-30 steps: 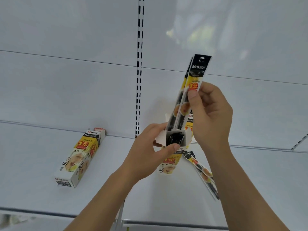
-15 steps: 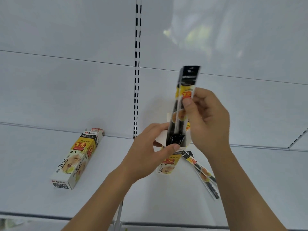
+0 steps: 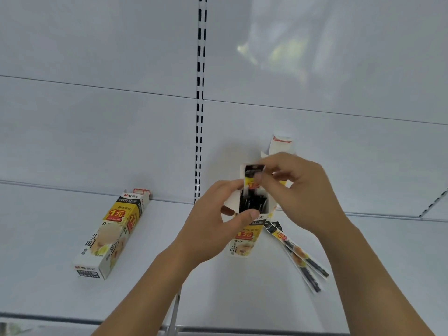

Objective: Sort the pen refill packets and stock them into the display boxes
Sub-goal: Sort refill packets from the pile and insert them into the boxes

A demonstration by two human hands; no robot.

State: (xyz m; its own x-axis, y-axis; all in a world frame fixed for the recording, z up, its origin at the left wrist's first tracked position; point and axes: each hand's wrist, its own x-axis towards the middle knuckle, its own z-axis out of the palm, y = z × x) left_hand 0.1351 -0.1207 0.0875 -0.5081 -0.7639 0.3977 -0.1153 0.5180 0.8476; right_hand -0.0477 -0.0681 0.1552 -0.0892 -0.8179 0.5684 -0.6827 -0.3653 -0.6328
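My left hand (image 3: 213, 229) grips an open yellow, black and white display box (image 3: 244, 237), held upright above the white shelf (image 3: 48, 294). My right hand (image 3: 298, 192) pinches the top of a pen refill packet (image 3: 252, 177), which is mostly sunk into the box among other dark packets. The box's top flap (image 3: 281, 144) sticks up behind my right hand. A few loose refill packets (image 3: 298, 255) lie on the shelf to the right. A second display box (image 3: 114, 234) lies flat at the left.
The white back panel carries a slotted upright (image 3: 200, 98) in the middle. The shelf's front edge (image 3: 72, 321) runs along the bottom of the view. A slotted bracket (image 3: 434, 202) shows at the far right.
My right hand has pushed the refill packet down into the held box; a second ago it stood tall above the opening, now only its top shows. My left hand has kept hold of the box.
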